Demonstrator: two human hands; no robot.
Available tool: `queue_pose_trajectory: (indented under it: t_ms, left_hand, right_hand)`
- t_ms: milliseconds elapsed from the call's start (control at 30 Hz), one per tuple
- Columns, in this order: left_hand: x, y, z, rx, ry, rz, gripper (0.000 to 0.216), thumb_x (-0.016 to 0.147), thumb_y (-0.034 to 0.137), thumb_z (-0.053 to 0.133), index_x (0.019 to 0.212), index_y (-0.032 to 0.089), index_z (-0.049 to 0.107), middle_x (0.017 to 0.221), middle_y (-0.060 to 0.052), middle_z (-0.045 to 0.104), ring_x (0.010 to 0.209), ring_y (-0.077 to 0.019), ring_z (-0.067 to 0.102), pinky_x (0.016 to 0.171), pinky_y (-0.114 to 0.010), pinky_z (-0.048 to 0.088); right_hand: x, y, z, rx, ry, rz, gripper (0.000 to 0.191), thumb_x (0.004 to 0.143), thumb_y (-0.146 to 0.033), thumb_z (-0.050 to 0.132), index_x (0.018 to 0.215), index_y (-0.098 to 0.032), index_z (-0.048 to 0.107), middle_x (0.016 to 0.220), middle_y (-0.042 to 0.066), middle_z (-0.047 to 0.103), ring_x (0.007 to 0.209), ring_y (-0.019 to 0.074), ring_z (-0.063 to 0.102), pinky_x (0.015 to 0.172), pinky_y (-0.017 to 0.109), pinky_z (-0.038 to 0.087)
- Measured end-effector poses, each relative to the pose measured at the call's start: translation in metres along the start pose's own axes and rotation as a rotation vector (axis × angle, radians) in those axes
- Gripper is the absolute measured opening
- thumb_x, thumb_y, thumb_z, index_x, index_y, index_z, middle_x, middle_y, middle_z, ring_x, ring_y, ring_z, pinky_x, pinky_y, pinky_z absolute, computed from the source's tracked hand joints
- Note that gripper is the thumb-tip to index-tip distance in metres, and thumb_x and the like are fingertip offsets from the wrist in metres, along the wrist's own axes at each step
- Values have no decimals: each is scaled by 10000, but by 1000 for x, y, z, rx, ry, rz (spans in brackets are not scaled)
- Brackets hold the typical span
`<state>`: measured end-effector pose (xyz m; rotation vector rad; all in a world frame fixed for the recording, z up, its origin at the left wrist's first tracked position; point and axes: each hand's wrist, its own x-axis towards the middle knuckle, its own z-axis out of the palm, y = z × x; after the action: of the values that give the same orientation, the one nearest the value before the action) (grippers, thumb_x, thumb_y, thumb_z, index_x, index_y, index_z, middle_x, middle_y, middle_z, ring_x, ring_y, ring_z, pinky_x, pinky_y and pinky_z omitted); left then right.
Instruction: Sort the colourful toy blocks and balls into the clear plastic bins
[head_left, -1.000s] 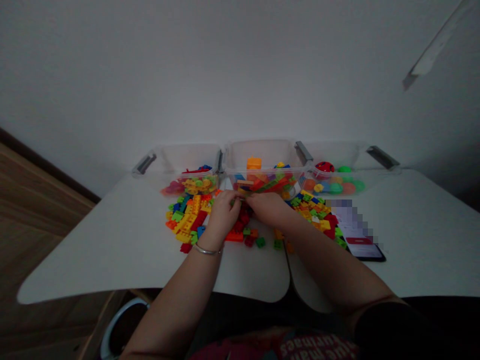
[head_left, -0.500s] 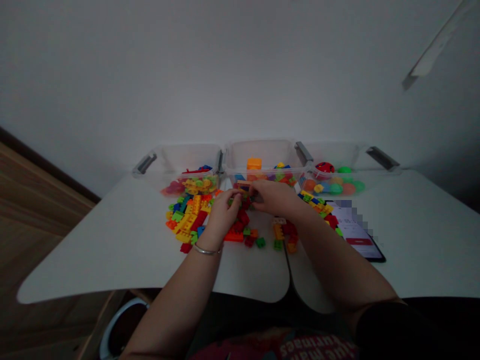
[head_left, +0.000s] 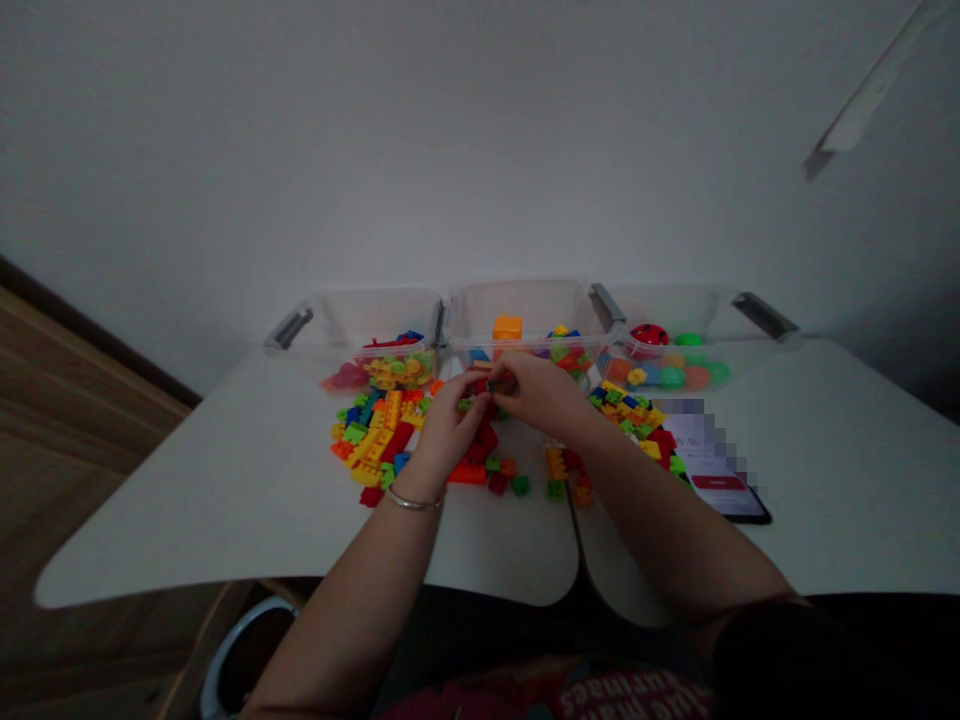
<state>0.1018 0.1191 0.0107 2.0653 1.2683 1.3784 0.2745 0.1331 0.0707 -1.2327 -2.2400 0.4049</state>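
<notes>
My left hand (head_left: 448, 425) and my right hand (head_left: 541, 392) meet above the middle of a white table (head_left: 225, 480), fingers pinched together on a small red brick piece (head_left: 487, 384) held between them. A silver bangle circles my left wrist. Below the hands lies a heap of loose bricks (head_left: 382, 435) in red, yellow, orange, green and blue. More bricks (head_left: 634, 420) are piled to the right of my right forearm.
Three clear plastic bins stand along the wall: the left bin (head_left: 352, 320), the middle bin (head_left: 525, 305) with an orange block and bricks, the right bin (head_left: 675, 305) with coloured balls. A phone (head_left: 724, 485) lies at the right. Wooden floor shows at the left.
Both hands rose slightly off the heap and moved toward the bins, bringing the small red piece up between the fingertips. Bricks that the right hand covered now show.
</notes>
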Motion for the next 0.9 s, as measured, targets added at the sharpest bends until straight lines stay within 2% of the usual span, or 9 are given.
queue_pose_trajectory:
  t_ms: [167, 333, 633, 767, 900]
  left_hand:
    - [0, 3, -1, 25, 30, 49, 279, 930, 326, 512, 1161, 209, 616, 1143, -88, 681, 1040, -213, 645, 907, -377, 540]
    - [2, 5, -3, 74, 8, 49, 293, 965, 322, 447, 1182, 203, 602, 1168, -97, 674, 1079, -210, 632, 929, -376, 527]
    - [2, 0, 0, 32, 52, 35, 293, 957, 322, 471, 1195, 192, 582, 1182, -109, 671, 1070, -209, 642, 923, -371, 533]
    - [1, 1, -1, 5, 69, -6, 290, 952, 328, 474, 1183, 190, 582, 1176, -107, 677, 1076, -208, 643, 939, -371, 529]
    - [1, 4, -3, -10, 63, -38, 273, 953, 331, 469, 1157, 202, 597, 1157, -92, 691, 1077, -212, 646, 954, -382, 521]
  right_hand:
    - [0, -3, -3, -31, 17, -10, 127, 830, -215, 655, 956, -206, 641, 967, 32, 696, 825, 166, 635, 687, 265, 431]
    - [-1, -6, -5, -40, 19, -12, 98, 847, -196, 609, 938, -204, 646, 963, 32, 693, 828, 164, 621, 707, 269, 420]
    - [-1, -6, 0, 9, 63, -83, 50, 853, -158, 594, 848, -180, 638, 879, 34, 663, 801, 151, 584, 728, 258, 413]
    - [-2, -9, 5, 30, 82, -58, 139, 864, -188, 607, 998, -177, 643, 964, 49, 684, 837, 165, 603, 747, 273, 434]
    - [-4, -10, 7, 20, 70, -105, 256, 877, -189, 604, 1131, -185, 635, 1106, 77, 669, 1005, 197, 605, 846, 303, 462]
